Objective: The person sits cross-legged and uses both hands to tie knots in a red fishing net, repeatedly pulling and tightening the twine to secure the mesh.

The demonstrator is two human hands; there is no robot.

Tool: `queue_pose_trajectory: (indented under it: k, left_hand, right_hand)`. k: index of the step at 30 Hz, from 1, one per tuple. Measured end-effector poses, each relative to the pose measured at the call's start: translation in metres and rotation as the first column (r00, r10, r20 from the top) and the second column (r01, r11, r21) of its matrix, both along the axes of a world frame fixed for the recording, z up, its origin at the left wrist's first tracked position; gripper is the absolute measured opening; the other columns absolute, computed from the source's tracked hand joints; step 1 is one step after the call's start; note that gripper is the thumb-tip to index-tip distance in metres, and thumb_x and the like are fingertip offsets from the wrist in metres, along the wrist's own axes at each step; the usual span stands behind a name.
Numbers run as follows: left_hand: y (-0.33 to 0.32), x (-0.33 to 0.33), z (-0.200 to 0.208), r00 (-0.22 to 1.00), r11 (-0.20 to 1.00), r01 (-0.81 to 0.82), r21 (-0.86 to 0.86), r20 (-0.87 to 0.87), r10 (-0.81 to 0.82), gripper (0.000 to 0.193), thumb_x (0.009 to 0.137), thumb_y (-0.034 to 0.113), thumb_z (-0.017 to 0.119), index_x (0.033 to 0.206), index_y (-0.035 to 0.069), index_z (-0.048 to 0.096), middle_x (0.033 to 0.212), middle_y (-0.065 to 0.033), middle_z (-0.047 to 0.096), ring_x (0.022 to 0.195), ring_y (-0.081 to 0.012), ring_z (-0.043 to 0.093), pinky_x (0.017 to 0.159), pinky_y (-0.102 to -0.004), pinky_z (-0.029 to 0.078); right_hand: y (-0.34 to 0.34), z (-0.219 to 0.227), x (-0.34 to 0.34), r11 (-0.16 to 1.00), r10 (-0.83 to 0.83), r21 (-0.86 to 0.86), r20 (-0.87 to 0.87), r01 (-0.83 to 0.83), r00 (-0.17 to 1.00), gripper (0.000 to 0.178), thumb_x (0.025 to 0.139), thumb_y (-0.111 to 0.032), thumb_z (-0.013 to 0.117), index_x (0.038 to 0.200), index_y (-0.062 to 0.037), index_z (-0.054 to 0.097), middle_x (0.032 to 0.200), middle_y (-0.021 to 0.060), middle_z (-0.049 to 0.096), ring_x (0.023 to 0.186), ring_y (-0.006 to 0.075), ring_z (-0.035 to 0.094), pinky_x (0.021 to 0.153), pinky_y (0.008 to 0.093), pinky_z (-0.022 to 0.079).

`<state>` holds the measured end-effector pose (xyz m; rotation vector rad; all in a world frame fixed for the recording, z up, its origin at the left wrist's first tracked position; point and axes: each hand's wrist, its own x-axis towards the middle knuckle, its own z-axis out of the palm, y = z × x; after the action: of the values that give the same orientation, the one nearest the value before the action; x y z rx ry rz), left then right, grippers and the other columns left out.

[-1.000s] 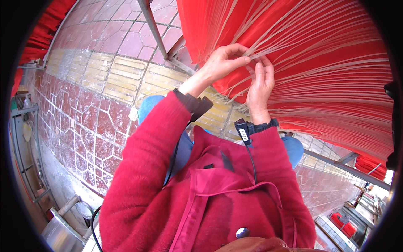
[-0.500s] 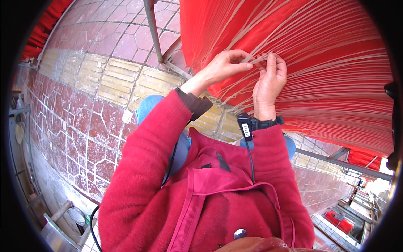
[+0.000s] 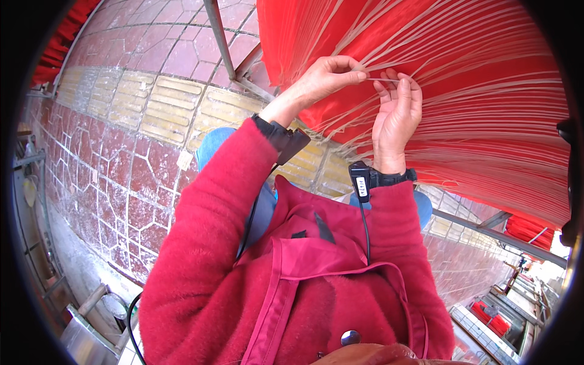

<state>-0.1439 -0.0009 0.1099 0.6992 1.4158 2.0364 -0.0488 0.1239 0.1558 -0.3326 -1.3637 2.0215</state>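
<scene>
A wide red cloth (image 3: 340, 45) spreads out in front of me, and many long, thin, pale strands (image 3: 462, 112) fan across it. Their kind I cannot make out; they look like thread or thin noodles. My left hand (image 3: 328, 78) is closed, with thumb and forefinger pinching a strand at the left. Just to its right, my right hand (image 3: 396, 112) pinches the same thin strand between thumb and forefinger, its other fingers loosely curled. A short length of it is stretched nearly level between the two hands, above the cloth. Loose strand ends hang at the cloth's near edge.
A metal frame bar (image 3: 220, 39) stands left of the cloth, and another rail (image 3: 505, 236) runs at its lower right. Below lies reddish paving with a band of yellow ridged tiles (image 3: 170, 106). Black cables run from both wrist devices. Metal racks stand at the lower left.
My hands have moved slightly apart, the right one to the right. The strand between them now shows as a taut, nearly straight line.
</scene>
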Motion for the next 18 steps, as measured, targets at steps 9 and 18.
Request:
queue_pose_trajectory:
  k: [9, 18]
  left_hand:
    - [-0.005, -0.011, -0.012, 0.996, 0.999, -0.032, -0.038, -0.082, 0.029, 0.025, 0.094, 0.023, 0.067, 0.111, 0.005, 0.064, 0.103, -0.0028, 0.066, 0.103, -0.0111, 0.061, 0.096, -0.0269, 0.047]
    - [-0.017, -0.013, -0.050, 0.888, 0.836, -0.189, -0.516, -0.453, -0.079, 0.030, 0.090, 0.023, 0.068, 0.111, 0.000, 0.063, 0.096, -0.0123, 0.071, 0.094, -0.0212, 0.068, 0.084, -0.0313, 0.052]
  right_hand:
    - [0.003, -0.024, 0.013, 0.953, 0.283, 0.121, -0.033, -0.278, 0.958, 0.017, 0.100, -0.015, 0.051, 0.110, -0.0014, 0.054, 0.084, 0.0068, 0.063, 0.081, 0.0154, 0.061, 0.087, 0.0320, 0.050]
    - [-0.008, -0.084, 0.016, 0.891, 0.339, 0.213, 0.277, -0.402, 0.899, 0.014, 0.096, -0.009, 0.060, 0.107, -0.0024, 0.062, 0.106, 0.0035, 0.064, 0.102, 0.0112, 0.058, 0.093, 0.0266, 0.046]
